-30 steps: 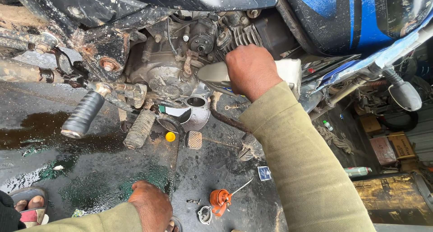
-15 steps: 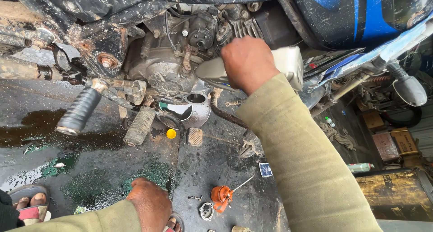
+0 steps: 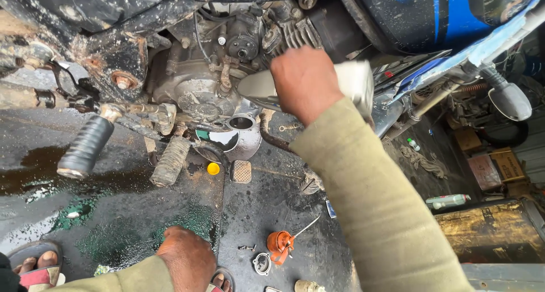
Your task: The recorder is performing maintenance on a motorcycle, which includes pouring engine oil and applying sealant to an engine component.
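— What has the right hand (image 3: 305,82) got?

— A pale grey plastic bottle (image 3: 355,84), lying nearly on its side, its tapered neck (image 3: 258,90) pointing down-left toward the round filler hole (image 3: 240,122) in the engine (image 3: 198,93). The hand is wrapped over the bottle's middle, fingers curled round the far side; only the knuckles show, so how tightly it squeezes I cannot tell.

— And where does the bottle sit relative to that hole?

— Just above and to the right of it, the neck's tip close to the rim but, as far as I can see, not touching.

— How would you expect it to handle?

— My guess: thin-walled and a bit yielding, so a hard squeeze would dent it. Everything around the hole is greasy and the floor (image 3: 272,212) is wet and oil-stained, so the skin of the bottle is likely slick. How full it is doesn't show. A grip round the wide middle, as now, looks soundest; the neck is too narrow and too near the hole to hold.

— The other hand?

— The left hand (image 3: 187,258) is low, well below the hole, resting palm down on the dark floor, fingers hidden, holding nothing that I can see.

— Anything else near the hole?

— A small yellow cap (image 3: 213,168) lies just below it, beside a square pedal pad (image 3: 242,171). Further below sits an orange oil can (image 3: 279,242) with a thin spout. A ribbed black footpeg (image 3: 86,147) is off to the left.
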